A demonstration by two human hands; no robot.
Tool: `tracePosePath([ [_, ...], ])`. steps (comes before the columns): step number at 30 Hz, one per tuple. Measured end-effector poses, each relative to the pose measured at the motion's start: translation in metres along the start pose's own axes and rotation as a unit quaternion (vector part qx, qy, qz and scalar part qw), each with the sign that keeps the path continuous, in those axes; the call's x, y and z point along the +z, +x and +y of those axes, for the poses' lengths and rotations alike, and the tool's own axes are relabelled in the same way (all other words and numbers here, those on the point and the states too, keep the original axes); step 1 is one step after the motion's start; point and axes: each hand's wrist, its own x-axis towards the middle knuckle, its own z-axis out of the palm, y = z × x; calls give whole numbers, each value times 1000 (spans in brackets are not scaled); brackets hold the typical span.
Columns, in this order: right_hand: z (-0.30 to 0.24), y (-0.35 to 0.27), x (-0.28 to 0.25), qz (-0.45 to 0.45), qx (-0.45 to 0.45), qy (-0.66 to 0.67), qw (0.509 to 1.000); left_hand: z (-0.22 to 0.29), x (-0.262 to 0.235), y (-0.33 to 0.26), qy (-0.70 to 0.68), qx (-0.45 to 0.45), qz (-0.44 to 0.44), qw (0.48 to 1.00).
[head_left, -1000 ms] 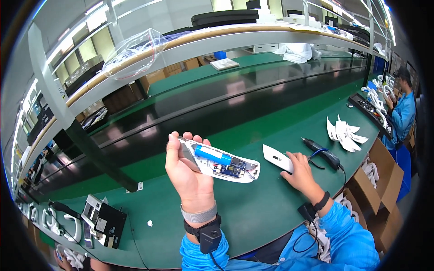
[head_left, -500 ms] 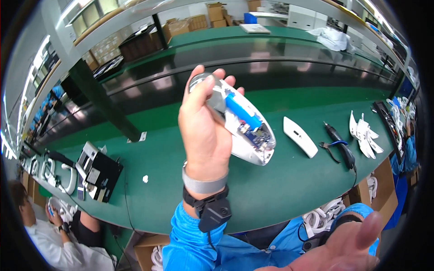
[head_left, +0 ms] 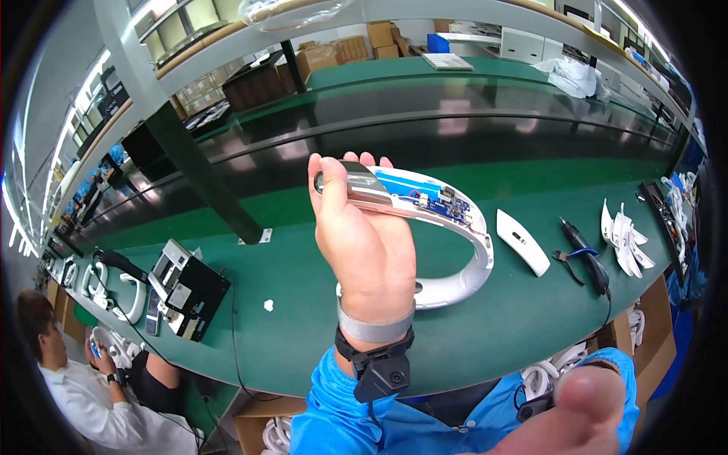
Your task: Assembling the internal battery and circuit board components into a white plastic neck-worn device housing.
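Note:
My left hand (head_left: pixel 364 246) is raised over the bench with its fingers curled around one end of a U-shaped white device (head_left: pixel 479 262). That end carries a shiny grey plate, and my thumb presses on it. The upper arm of the device is uncovered, showing a blue battery-like block (head_left: pixel 409 186) and a circuit board (head_left: pixel 447 205). The other arm curves back behind my wrist. At the lower right my right hand (head_left: pixel 565 413) is close and blurred, cut off by the picture's edge; its fingers are not shown clearly. A curved white cover (head_left: pixel 523 243) lies right of the device.
Right of the cover lie pliers (head_left: pixel 569 267), a black corded electric screwdriver (head_left: pixel 588 258) and a pile of white curved pieces (head_left: pixel 626 241). A black boxy apparatus (head_left: pixel 189 292) and a green post (head_left: pixel 201 174) stand left. A seated co-worker (head_left: pixel 91 379) is at lower left.
My left hand has lowered and turned the device, so its whole U shape now shows. My right hand has shifted at the lower right. The view has swung slightly left.

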Motion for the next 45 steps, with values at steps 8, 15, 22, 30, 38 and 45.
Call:
tracePosePath([
  [8, 126, -3, 48, 291, -370, -7, 882, 4, 11, -6, 3, 34, -29, 999],
  [15, 177, 53, 31, 154, -22, 157, 975, -4, 15, -33, 2, 20, -55, 998],
  [22, 179, 33, 34, 184, 4, 356, 916, -6, -5, -65, 154, 88, -121, 977],
  [30, 141, 14, 88, 198, -100, 216, 951, 18, -47, -126, 464, -61, -343, 815],
  [38, 175, 4, 44, 268, -164, -76, 946, 68, -49, -105, 644, -55, -334, 686],
  [45, 181, 1, 23, 123, -190, -43, 973, 73, -49, -100, 661, -87, -388, 637],
])
